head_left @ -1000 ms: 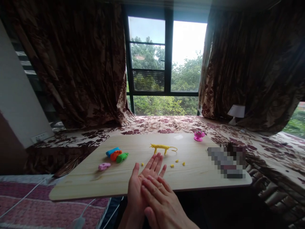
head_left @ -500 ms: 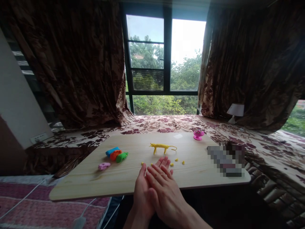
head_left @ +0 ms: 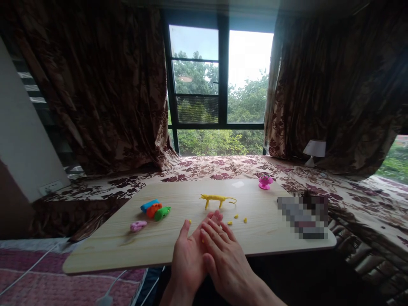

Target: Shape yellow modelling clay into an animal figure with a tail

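My left hand (head_left: 188, 259) is palm up over the table's near edge, fingers stretched out and thumb apart. My right hand (head_left: 228, 259) lies flat across its palm and fingers. A bit of yellow modelling clay (head_left: 203, 241) shows between the two palms; most of it is hidden. Just beyond my fingertips stands a yellow clay animal (head_left: 215, 198) with legs and a long curled tail. Small yellow clay pieces (head_left: 236, 216) lie to the right of the fingers, and another yellow piece (head_left: 190, 221) is by my left thumb.
On the wooden table (head_left: 105, 250), blue clay (head_left: 149, 206), orange clay (head_left: 154, 210), green clay (head_left: 162, 213) and pink clay (head_left: 138, 226) lie at left. A pink figure (head_left: 265, 182) stands at the far right. A blurred-out object (head_left: 302, 219) rests near the right edge.
My right hand has slid slightly right and back across my left palm. My left hand has shifted a little left, showing more palm and a yellow bit between the hands.
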Action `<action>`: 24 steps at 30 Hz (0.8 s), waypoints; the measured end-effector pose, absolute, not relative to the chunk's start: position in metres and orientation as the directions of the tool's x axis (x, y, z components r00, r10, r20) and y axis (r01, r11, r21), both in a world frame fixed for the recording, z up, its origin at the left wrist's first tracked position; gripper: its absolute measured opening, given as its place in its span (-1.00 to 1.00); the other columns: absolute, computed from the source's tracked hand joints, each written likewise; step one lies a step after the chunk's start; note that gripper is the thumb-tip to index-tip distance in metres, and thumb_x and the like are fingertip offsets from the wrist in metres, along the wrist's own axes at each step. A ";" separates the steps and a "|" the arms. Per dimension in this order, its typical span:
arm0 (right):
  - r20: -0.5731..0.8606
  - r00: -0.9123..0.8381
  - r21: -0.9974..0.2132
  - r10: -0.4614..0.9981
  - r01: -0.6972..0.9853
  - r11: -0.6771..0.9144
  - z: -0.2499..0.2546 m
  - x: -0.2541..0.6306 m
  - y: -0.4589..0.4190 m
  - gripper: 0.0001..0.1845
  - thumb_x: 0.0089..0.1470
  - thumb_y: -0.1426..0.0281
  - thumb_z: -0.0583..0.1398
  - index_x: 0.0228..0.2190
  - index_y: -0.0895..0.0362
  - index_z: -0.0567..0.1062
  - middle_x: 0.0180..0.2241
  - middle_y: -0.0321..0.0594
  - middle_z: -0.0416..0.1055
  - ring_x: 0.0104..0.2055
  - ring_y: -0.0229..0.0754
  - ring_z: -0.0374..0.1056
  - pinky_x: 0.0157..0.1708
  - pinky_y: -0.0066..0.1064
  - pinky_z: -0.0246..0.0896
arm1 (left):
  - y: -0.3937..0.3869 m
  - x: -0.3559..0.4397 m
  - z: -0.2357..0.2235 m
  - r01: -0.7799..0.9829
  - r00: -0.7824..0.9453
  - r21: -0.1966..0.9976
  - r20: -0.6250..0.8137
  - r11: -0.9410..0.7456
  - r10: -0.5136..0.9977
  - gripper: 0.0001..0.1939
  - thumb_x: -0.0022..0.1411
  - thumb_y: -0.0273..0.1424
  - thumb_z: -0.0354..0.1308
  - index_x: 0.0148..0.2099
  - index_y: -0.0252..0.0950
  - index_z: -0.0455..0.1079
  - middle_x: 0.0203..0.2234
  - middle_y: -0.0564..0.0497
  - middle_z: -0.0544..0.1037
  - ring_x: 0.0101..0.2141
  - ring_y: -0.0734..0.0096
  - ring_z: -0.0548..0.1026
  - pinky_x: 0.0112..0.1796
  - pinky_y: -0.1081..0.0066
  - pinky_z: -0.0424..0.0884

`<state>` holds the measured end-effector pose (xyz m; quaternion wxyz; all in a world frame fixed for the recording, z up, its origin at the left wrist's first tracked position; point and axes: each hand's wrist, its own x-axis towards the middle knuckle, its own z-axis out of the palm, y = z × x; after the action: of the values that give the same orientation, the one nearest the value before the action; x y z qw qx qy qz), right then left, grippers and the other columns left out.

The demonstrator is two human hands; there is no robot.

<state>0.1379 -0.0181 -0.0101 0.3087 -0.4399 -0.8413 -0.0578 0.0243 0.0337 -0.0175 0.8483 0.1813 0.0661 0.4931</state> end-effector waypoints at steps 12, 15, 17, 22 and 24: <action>0.574 -0.319 -0.200 0.755 0.839 0.506 -0.007 0.149 0.000 -0.60 0.21 0.39 -0.05 0.05 0.14 0.31 0.13 -0.21 0.19 0.27 -0.02 -0.20 0.20 0.01 -0.28 | 0.025 0.034 -0.008 -0.714 0.630 0.411 0.020 0.568 0.777 -0.55 0.27 -0.28 -0.11 0.13 -0.40 0.20 -0.04 -0.25 0.44 -0.01 0.15 0.40 0.00 0.15 0.30; 0.597 -0.287 -0.201 0.749 0.850 0.486 -0.008 0.159 0.004 -0.61 0.20 0.41 -0.04 0.04 0.12 0.32 0.14 -0.22 0.18 0.26 -0.03 -0.17 0.20 -0.01 -0.26 | 0.027 0.028 -0.007 -0.687 0.654 0.394 -0.033 0.611 0.756 -0.65 0.25 -0.37 -0.07 0.03 -0.44 0.25 -0.12 -0.25 0.48 -0.07 0.19 0.45 -0.05 0.19 0.38; 0.626 -0.243 -0.213 0.741 0.861 0.462 -0.008 0.168 0.005 -0.61 0.20 0.42 -0.05 0.05 0.12 0.30 0.14 -0.19 0.19 0.24 -0.05 -0.10 0.18 -0.03 -0.20 | 0.032 0.023 -0.010 -0.695 0.581 0.445 -0.116 0.565 0.805 -0.71 0.18 -0.52 -0.04 -0.04 -0.48 0.27 -0.16 -0.26 0.49 -0.09 0.21 0.47 -0.06 0.21 0.39; 0.679 -0.086 -0.296 0.729 0.876 0.380 -0.008 0.201 0.012 -0.63 0.22 0.40 -0.08 0.03 0.11 0.30 0.00 -0.14 0.35 0.05 -0.12 0.23 0.06 -0.19 0.07 | 0.062 0.002 -0.009 -0.422 0.205 0.899 -0.032 0.118 0.978 -0.59 -0.04 -0.73 -0.05 -0.10 -0.44 0.31 -0.21 -0.18 0.52 -0.15 0.33 0.50 -0.06 0.30 0.39; 0.676 -0.054 -0.315 0.735 0.880 0.355 -0.009 0.212 0.015 -0.65 0.22 0.40 -0.08 -0.01 0.12 0.33 -0.05 -0.14 0.39 -0.02 -0.14 0.28 -0.03 -0.28 0.16 | 0.082 -0.006 -0.005 -0.322 0.142 0.946 0.014 0.032 0.990 -0.64 -0.01 -0.68 -0.02 -0.14 -0.38 0.34 -0.27 -0.12 0.55 -0.23 0.35 0.53 -0.13 0.31 0.42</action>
<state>0.2120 0.0146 -0.0090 0.3983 -0.5606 -0.7203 -0.0911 -0.0063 0.0821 -0.0053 0.6117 0.4434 0.3769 0.5359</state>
